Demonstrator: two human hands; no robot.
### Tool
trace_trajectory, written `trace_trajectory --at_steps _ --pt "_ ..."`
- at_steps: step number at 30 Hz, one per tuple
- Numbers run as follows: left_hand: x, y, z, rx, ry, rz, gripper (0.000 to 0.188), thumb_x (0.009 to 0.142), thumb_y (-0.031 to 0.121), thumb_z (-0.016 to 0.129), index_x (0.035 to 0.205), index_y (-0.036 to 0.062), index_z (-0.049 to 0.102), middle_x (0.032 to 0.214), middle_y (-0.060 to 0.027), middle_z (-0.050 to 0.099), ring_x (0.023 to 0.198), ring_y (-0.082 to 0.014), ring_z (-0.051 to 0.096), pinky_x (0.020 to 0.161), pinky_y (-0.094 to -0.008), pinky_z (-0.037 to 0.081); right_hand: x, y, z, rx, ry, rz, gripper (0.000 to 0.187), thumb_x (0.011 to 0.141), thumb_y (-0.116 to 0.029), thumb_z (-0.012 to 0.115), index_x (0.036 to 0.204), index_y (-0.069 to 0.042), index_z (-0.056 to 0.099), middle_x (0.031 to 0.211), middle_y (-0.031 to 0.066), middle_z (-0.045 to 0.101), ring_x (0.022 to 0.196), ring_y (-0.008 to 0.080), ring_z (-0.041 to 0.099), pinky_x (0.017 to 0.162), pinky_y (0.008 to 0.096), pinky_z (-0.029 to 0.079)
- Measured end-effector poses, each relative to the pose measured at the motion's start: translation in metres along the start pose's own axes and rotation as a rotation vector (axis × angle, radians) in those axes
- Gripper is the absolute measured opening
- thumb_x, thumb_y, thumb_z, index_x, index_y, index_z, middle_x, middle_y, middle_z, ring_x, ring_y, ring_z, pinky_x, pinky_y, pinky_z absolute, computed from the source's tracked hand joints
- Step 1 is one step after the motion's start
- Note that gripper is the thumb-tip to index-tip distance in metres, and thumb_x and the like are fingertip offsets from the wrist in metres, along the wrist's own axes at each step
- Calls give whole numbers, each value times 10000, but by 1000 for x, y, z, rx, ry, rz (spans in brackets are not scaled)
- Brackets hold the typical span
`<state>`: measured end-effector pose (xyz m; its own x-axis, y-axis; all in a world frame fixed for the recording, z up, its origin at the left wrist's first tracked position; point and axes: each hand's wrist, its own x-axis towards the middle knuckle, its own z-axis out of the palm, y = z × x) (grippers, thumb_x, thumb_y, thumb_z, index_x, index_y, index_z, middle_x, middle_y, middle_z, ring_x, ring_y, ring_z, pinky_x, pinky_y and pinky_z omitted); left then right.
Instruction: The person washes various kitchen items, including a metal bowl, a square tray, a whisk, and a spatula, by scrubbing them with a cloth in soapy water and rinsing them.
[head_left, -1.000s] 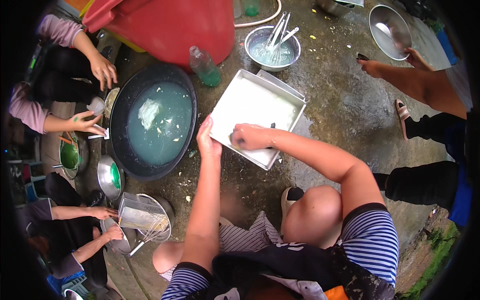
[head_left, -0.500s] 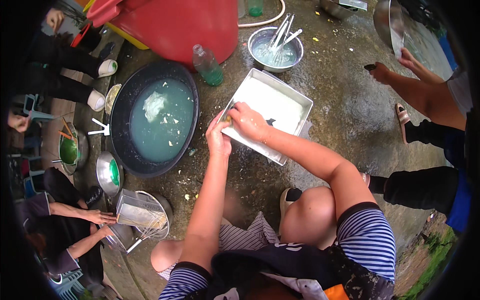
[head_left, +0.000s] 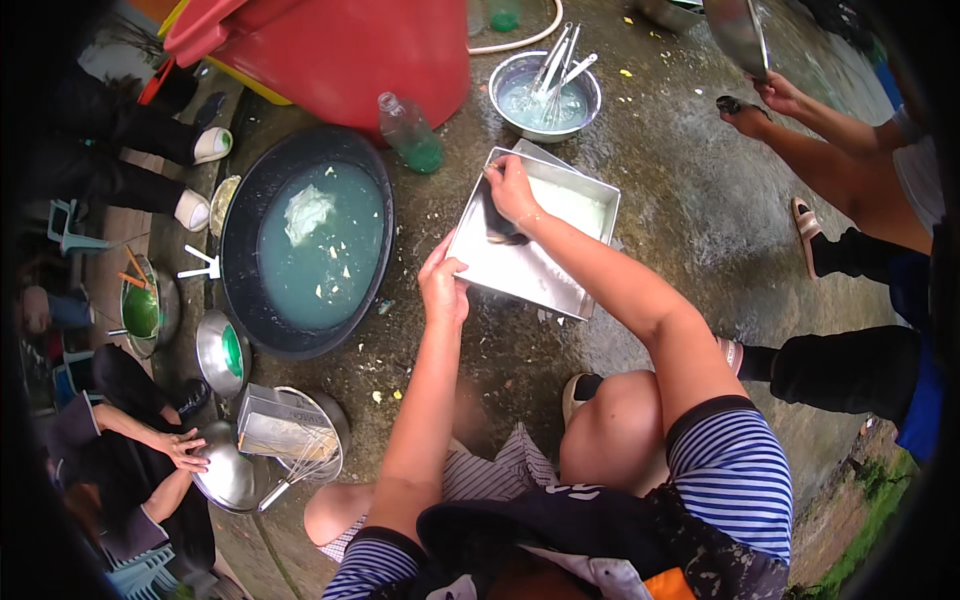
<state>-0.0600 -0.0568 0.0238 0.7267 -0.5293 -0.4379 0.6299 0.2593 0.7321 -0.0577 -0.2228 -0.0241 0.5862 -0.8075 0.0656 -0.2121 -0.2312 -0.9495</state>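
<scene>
While my left grip (head_left: 444, 287) clasps the near left corner of a metal pan (head_left: 525, 273), my right grip (head_left: 512, 190) curls inside by the far left one, holding what, I cannot tell. Left of the pan sits a dark basin (head_left: 239, 268).

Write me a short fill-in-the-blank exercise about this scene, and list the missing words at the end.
1. The hand gripping the side of the square metal pan is the person's ____ one.
2. The wire-ended kitchen tools standing in the round metal bowl are ____.
3. The liquid at the bottom of the clear bottle is coloured ____.
4. The large tub beside that bottle is coloured ____.

Missing words: left; whisks; green; red.
</scene>
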Motion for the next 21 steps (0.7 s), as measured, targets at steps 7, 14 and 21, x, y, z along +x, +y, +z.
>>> trace_trajectory --at_steps 7,14,21 --pt "6 32 -22 47 -108 0 651 564 -99 382 1208 -6 414 1101 -89 512 860 -155 544 688 -226 456 -81 -65 27 37 -270 -163 538 684 -31 439 1200 34 304 1081 279 408 1070 368 379 946 353 279" --pt "-4 21 -3 130 -92 112 630 551 -101 389 1176 -42 438 1079 -111 534 912 -155 541 750 -237 442 3 -51 7 -145 -114 -117 351 680 -48 462 1017 43 485 1023 256 488 953 376 479 864 368 369" --pt "5 33 -17 224 74 247 521 535 -112 371 1031 -97 532 994 -143 574 890 -177 555 767 -232 425 -26 -62 -21 -644 -342 -308 302 709 -82 492 1005 -26 500 964 166 499 957 324 483 794 391 430"
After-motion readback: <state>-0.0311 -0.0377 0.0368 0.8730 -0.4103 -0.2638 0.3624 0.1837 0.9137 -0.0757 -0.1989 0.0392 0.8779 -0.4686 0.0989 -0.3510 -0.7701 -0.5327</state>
